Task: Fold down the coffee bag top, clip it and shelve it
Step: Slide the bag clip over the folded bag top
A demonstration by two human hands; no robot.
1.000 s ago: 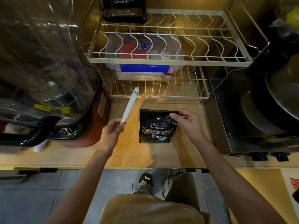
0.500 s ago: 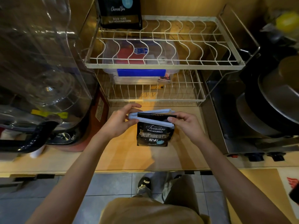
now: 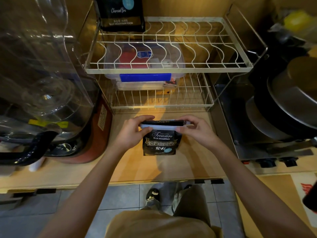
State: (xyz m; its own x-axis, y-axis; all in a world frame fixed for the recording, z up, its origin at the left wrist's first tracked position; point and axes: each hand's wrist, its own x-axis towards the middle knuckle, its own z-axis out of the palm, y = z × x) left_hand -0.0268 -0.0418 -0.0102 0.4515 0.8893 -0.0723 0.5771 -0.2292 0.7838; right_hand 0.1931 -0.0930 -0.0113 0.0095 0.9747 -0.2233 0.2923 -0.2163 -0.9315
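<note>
A small black coffee bag (image 3: 160, 143) stands on the wooden counter (image 3: 130, 165), its top folded down. A long white clip (image 3: 161, 127) lies across the folded top. My left hand (image 3: 132, 133) pinches the clip's left end and my right hand (image 3: 195, 130) pinches its right end, both pressing on clip and bag. A white wire rack (image 3: 168, 69) with two tiers stands just behind the bag. A larger black coffee bag (image 3: 121, 13) stands on the back left of the rack's upper tier.
A clear plastic box with a blue latch (image 3: 145, 78) sits on the lower tier. A clear-lidded appliance with a red base (image 3: 56, 109) fills the left. A metal stove with stacked pans (image 3: 283, 117) is at the right. Tiled floor lies below the counter edge.
The white clip went from upright in my left hand to lying across the bag's folded top. Both hands now hold its ends, and the clip looks pressed together.
</note>
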